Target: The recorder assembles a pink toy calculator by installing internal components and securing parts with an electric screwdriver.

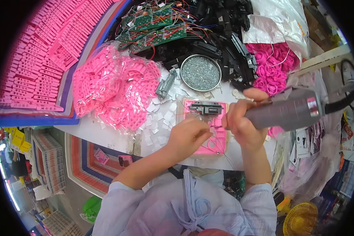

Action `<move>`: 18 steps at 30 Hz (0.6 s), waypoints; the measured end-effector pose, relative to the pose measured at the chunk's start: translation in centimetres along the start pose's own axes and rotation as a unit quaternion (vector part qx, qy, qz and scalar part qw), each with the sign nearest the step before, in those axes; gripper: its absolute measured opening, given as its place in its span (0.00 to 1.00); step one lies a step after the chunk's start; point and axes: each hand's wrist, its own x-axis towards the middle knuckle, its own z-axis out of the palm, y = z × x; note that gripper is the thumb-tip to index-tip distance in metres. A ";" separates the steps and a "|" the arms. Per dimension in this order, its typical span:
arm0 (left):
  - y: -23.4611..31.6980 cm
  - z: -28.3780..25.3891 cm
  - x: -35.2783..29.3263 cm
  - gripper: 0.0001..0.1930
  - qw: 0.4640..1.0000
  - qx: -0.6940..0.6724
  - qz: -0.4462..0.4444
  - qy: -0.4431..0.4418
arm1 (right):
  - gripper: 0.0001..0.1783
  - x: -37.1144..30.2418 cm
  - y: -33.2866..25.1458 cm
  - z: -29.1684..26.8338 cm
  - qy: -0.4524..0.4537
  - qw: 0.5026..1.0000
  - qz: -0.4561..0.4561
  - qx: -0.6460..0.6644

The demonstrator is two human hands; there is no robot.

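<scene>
My right hand is wrapped around a grey electric screwdriver, whose tip points left towards my other hand. Thumb and forefinger of my left hand are pinched together close to that tip; what they hold is too small to make out. Beneath both hands a pink plastic housing lies on the white table, partly hidden by them. Across the housing's far end sits a black plastic part with a grey centre. Thin wires trail over the pink plastic near my left fingers.
Beyond the housing stands a round metal bowl of small screws. Black plastic parts and green circuit boards are heaped behind it. Bagged pink pieces and white squares lie left; magenta rings spill from a bag right.
</scene>
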 end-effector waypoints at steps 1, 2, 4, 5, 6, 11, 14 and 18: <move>-0.4 0.3 -0.2 0.10 0.992 0.081 0.100 0.014 | 0.31 -0.4 0.2 0.1 -0.004 1.000 -0.010 0.016; -0.5 0.5 -0.3 0.12 0.989 0.081 0.124 0.021 | 0.30 -0.9 0.4 0.2 -0.009 0.999 -0.021 0.032; -0.8 0.8 -0.4 0.15 0.981 0.082 0.172 0.036 | 0.27 -1.3 0.2 0.6 -0.029 0.998 -0.048 0.041; -0.9 0.9 -0.5 0.15 0.979 0.080 0.184 0.037 | 0.26 -1.5 0.1 0.7 -0.037 0.997 -0.044 0.047; -1.0 0.9 -0.5 0.15 0.977 0.078 0.195 0.039 | 0.26 -1.8 0.0 0.8 -0.045 0.997 -0.040 0.053; -1.2 0.9 0.0 0.19 0.969 0.074 0.235 0.019 | 0.24 -2.1 -0.3 0.8 -0.073 0.996 -0.026 0.049; -1.1 0.9 0.2 0.20 0.963 0.073 0.259 0.016 | 0.24 -2.3 0.1 0.8 -0.066 0.997 -0.018 0.034; -1.2 0.8 0.7 0.21 0.957 0.076 0.281 0.014 | 0.26 -2.4 0.4 1.0 -0.035 0.999 -0.015 -0.007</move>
